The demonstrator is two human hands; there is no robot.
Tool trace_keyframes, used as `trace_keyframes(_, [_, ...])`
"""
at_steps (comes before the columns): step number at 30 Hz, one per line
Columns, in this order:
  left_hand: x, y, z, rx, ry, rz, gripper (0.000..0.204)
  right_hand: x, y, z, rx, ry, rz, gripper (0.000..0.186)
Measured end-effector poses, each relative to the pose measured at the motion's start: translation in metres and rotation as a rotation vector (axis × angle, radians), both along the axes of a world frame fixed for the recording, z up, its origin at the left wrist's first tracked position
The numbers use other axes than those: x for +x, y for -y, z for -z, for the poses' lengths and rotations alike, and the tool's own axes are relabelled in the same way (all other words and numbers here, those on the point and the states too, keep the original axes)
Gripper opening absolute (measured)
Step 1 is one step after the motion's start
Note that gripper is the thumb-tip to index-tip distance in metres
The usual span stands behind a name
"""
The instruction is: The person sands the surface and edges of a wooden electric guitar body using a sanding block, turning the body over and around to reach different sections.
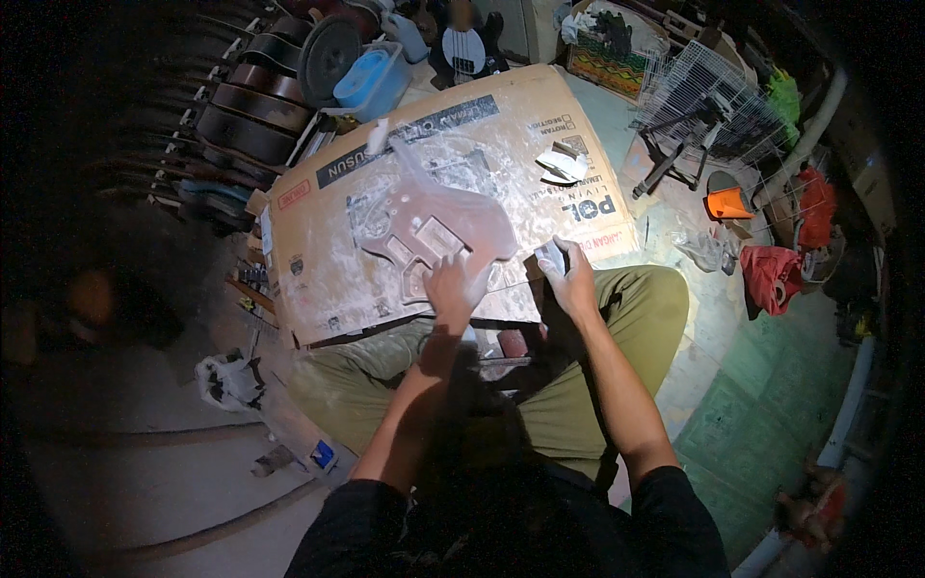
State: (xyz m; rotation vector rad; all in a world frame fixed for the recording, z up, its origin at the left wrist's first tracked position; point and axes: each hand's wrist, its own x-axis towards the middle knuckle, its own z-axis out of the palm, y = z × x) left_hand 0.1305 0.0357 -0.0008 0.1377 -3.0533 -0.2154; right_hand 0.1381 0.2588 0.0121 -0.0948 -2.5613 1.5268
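Note:
A dusty, reddish-brown electric guitar body [458, 207] with routed cavities lies on a flattened cardboard sheet [318, 260]. My left hand [453, 286], whitened by dust, rests on the near edge of the body, fingers spread over its surface beside a cavity. My right hand [575, 281] is off the body to the right, closed around a small grey sanding block [551, 258] near the cardboard's right edge. A folded piece of white and dark paper [563, 164] lies at the upper right of the cardboard.
Several guitar bodies [246, 120] stand in a row at the far left. A blue tub [366, 82] sits behind the cardboard, and a wire rack [713, 96] at the far right. My crossed legs [636, 308] border the cardboard. An orange object [729, 203] and red cloth [771, 279] lie right.

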Motion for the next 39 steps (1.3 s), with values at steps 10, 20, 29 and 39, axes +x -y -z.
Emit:
trace_keyframes(10, [-0.030,0.041,-0.010,0.451,0.042,0.201,0.061,0.016,0.009,-0.001,0.222,-0.046,-0.168,0.039])
trace_keyframes(20, [-0.015,0.080,-0.024,0.199,0.449,0.411,0.139,0.005,0.065,-0.004,0.592,0.030,-0.382,0.036])
trace_keyframes(29, [-0.011,0.079,-0.004,0.241,0.339,0.401,0.128,0.033,0.068,0.000,0.630,0.107,-0.463,0.043])
trace_keyframes(39, [-0.009,0.088,-0.002,0.222,0.299,0.392,0.124,0.042,0.070,0.002,0.691,0.084,-0.432,0.045])
